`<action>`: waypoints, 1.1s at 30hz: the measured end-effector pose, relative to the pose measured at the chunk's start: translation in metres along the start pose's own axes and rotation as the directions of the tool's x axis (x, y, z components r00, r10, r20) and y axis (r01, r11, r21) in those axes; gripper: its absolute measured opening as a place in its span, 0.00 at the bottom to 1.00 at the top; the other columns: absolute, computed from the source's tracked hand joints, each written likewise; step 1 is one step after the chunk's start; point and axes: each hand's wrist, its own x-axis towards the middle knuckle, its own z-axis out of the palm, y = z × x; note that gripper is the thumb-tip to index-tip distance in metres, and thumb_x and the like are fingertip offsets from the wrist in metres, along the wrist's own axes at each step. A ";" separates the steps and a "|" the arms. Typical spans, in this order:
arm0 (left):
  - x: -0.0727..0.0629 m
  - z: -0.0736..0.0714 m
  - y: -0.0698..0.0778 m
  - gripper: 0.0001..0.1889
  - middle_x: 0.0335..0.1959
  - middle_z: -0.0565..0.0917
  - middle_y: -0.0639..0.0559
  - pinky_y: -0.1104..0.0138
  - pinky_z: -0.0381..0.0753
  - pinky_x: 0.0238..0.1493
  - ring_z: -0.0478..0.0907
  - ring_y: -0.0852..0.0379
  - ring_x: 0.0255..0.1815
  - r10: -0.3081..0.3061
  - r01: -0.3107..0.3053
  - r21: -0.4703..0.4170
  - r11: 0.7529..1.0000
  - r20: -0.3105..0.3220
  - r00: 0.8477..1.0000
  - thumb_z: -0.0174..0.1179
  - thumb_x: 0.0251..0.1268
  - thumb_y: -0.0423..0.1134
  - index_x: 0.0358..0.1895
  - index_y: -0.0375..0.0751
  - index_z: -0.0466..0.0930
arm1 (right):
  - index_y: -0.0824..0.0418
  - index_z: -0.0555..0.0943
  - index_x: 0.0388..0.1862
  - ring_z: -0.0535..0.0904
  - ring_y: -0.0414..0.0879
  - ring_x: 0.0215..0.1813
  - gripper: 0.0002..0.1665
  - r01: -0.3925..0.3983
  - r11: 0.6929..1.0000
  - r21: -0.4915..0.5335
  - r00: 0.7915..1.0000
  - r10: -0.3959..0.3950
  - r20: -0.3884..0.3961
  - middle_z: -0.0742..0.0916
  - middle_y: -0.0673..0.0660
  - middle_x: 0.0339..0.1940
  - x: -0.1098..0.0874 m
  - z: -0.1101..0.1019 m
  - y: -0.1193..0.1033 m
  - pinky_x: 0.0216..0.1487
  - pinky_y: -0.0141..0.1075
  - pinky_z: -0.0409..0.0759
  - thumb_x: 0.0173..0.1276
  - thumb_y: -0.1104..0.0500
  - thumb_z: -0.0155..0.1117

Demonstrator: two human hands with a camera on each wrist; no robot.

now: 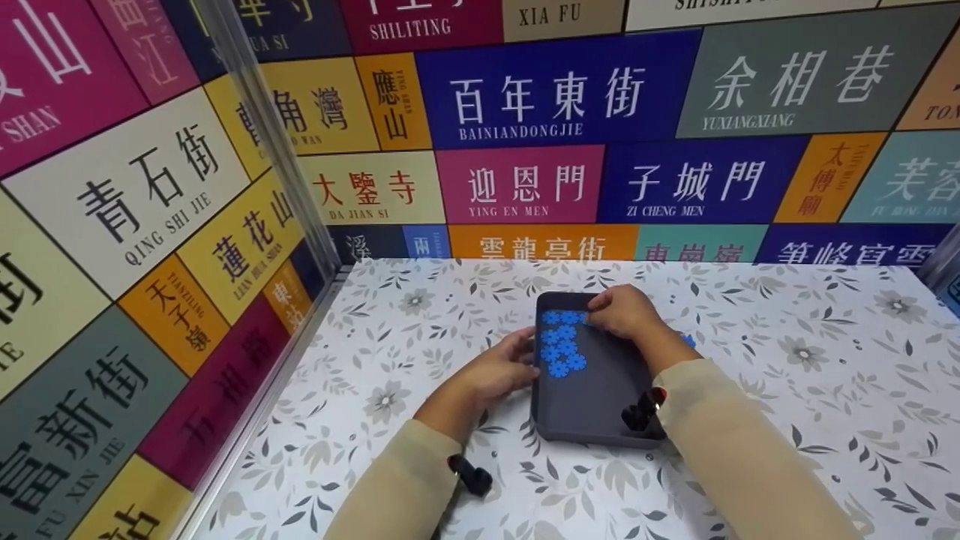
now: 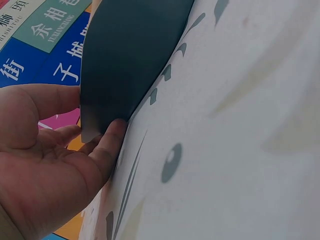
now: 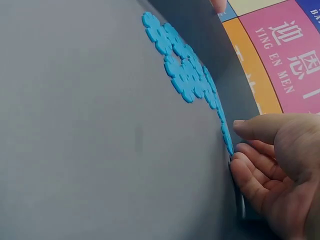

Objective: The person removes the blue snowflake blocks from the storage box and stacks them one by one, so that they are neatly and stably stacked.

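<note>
A dark grey shallow tray (image 1: 600, 397) lies on the table. Inside, blue flower-shaped plastic pieces (image 1: 560, 349) sit flat and close together along its far and left sides. My right hand (image 1: 626, 311) reaches over the far wall, thumb and fingers at the right end of the far row, around a blue flower-shaped piece (image 3: 227, 142) that they largely cover. At the left wall my left hand (image 1: 491, 371) holds the tray from outside; in the left wrist view, its thumb meets the rim and a finger lies low against the wall (image 2: 125, 55).
A bit of another blue piece (image 1: 688, 340) shows beyond the tray's right side, partly behind the right forearm. The table (image 1: 420, 330) has a leaf-patterned cover. Panels with printed characters (image 1: 517, 184) stand behind and at left. A blue object (image 1: 954, 289) is at the right edge.
</note>
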 end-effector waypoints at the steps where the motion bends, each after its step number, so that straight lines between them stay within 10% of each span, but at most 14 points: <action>1: 0.000 0.000 0.000 0.44 0.83 0.66 0.37 0.53 0.82 0.71 0.70 0.40 0.80 0.000 0.000 0.002 1.000 -0.002 1.000 0.57 0.66 0.19 0.86 0.45 0.57 | 0.66 0.89 0.54 0.88 0.52 0.44 0.22 0.002 1.000 -0.009 1.000 -0.002 -0.009 0.93 0.64 0.50 0.000 0.001 0.000 0.52 0.47 0.87 0.65 0.54 0.76; 33: 0.001 -0.001 -0.003 0.45 0.83 0.65 0.36 0.52 0.81 0.73 0.70 0.39 0.81 0.021 -0.020 -0.014 1.000 0.010 1.000 0.56 0.66 0.19 0.86 0.44 0.57 | 0.67 0.88 0.59 0.86 0.59 0.54 0.22 0.042 0.996 -0.073 0.999 -0.040 0.021 0.90 0.67 0.54 -0.008 0.006 -0.001 0.58 0.54 0.86 0.71 0.57 0.74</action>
